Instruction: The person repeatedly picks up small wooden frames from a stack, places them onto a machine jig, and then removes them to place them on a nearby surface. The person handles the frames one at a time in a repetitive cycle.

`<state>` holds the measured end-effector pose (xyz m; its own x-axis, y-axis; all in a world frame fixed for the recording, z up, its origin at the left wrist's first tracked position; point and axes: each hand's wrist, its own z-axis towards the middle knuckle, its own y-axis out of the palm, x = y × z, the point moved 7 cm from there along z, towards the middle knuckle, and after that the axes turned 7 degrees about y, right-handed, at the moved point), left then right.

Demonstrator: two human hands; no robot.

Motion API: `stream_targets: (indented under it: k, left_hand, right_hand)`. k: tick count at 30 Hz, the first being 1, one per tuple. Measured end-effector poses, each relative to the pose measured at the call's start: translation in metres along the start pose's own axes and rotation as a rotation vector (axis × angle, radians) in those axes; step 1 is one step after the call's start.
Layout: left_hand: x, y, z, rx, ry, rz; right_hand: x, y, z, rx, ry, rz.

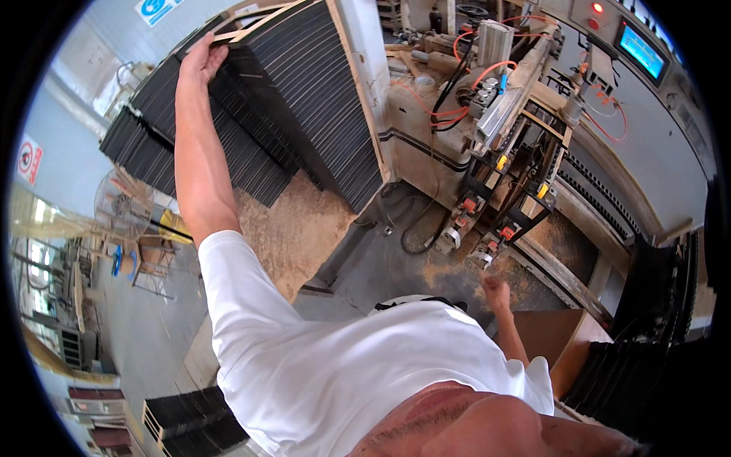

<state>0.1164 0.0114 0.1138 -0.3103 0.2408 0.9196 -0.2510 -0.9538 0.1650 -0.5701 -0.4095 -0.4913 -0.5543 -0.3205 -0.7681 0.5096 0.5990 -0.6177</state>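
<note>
My left hand reaches far up and left onto a tall stack of thin black panels, fingers curled over the top edge of one panel beside a pale wooden strip. My left arm is stretched out from a white sleeve. My right hand hangs low near my body, fingers loosely closed, holding nothing that I can see, above the sawdust-covered floor in front of the machine.
A woodworking machine with orange hoses, clamps and a control panel with a blue screen stands to the right. More black panels are stacked at lower right and at lower left. Sawdust covers the floor. A fan stands left.
</note>
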Motion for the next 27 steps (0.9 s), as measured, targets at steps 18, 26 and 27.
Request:
stream_targets:
  k: [18,26,27]
  left_hand:
    - [0.080,0.184,-0.106,-0.235,0.785,1.441]
    - [0.038,0.206,-0.088,-0.315,0.485,1.614]
    - [0.037,0.206,-0.088,-0.325,0.482,1.614]
  right_hand:
    - [0.087,-0.034,-0.036,0.060,0.263,-0.109]
    - [0.028,-0.100,-0.061,0.163,0.183,0.084]
    - [0.033,-0.111,-0.069,0.176,0.193,0.055]
